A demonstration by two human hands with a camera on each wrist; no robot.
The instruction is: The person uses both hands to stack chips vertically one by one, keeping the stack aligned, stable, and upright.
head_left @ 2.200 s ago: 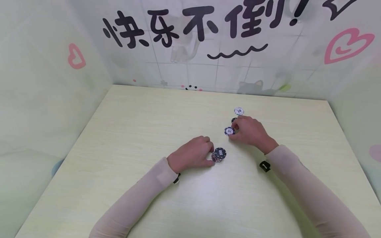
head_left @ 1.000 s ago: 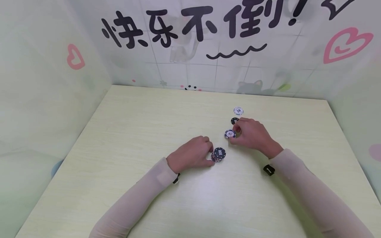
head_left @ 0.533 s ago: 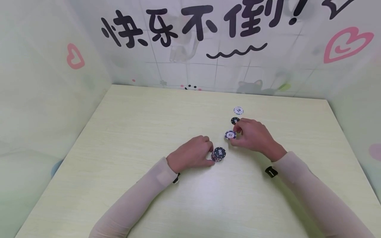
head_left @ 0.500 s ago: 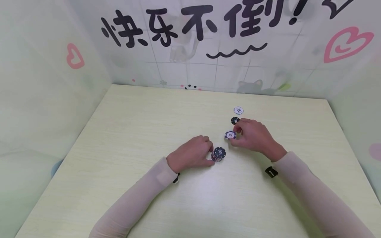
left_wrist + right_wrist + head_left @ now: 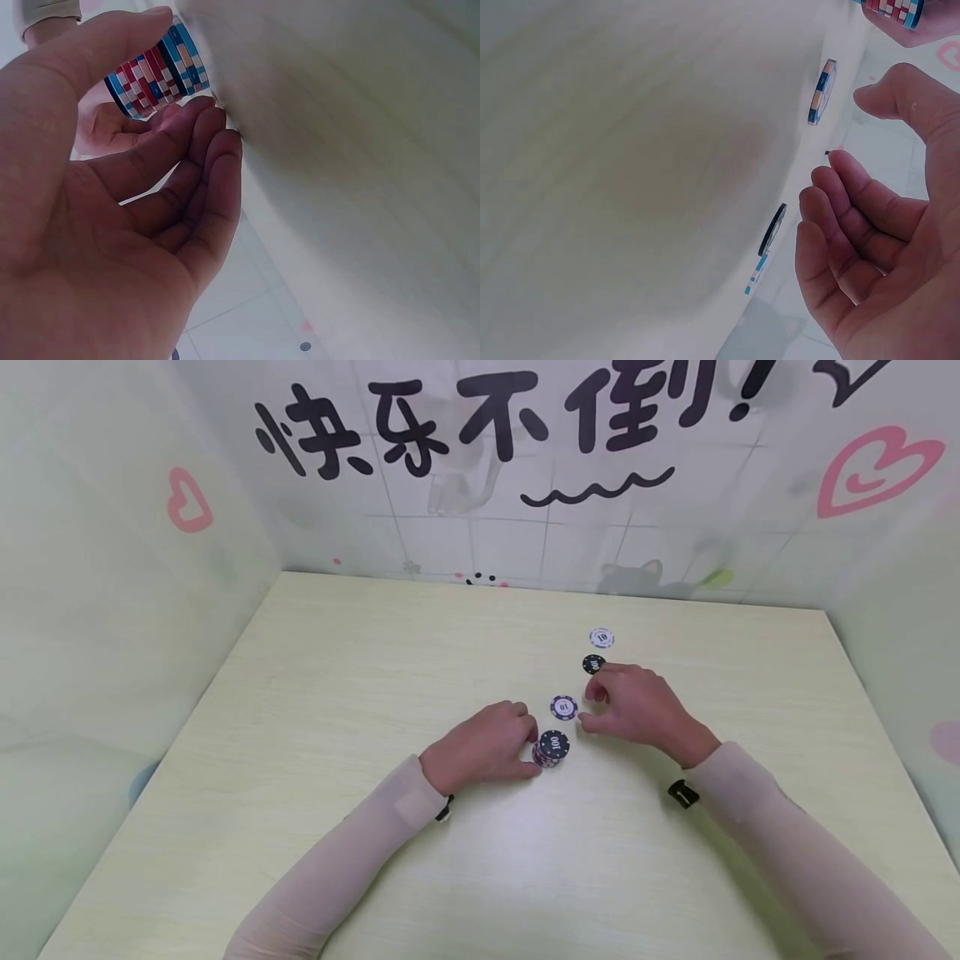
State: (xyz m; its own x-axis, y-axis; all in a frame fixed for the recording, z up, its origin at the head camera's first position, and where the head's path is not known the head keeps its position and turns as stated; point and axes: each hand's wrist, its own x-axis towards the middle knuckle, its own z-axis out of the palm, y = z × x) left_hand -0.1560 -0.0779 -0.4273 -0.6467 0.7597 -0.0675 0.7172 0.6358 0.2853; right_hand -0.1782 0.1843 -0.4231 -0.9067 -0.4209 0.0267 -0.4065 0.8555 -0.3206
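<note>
In the head view my left hand (image 5: 486, 743) holds a short stack of poker chips (image 5: 553, 747) between thumb and fingers, a black 100 chip on top. The left wrist view shows the stack's red, blue and white edges (image 5: 154, 73) beside the thumb. A blue-rimmed 10 chip (image 5: 564, 707) lies flat on the table just beyond the stack. My right hand (image 5: 637, 703) is to the right of that chip, thumb and fingers apart with nothing between them. Behind its fingers lies a black 100 chip (image 5: 593, 664), partly covered by the hand in the head view.
A white 10 chip (image 5: 602, 637) lies farther back, past the black one. The pale wooden table (image 5: 375, 652) meets a printed backdrop (image 5: 480, 547) at its rear edge, with similar walls on both sides. A black wrist device (image 5: 683, 793) hangs under the right sleeve.
The blue-rimmed 10 chip has left my right hand's grasp and lies a little farther left, nearer the stack. My right fingers have parted. The left hand and stack have stayed put.
</note>
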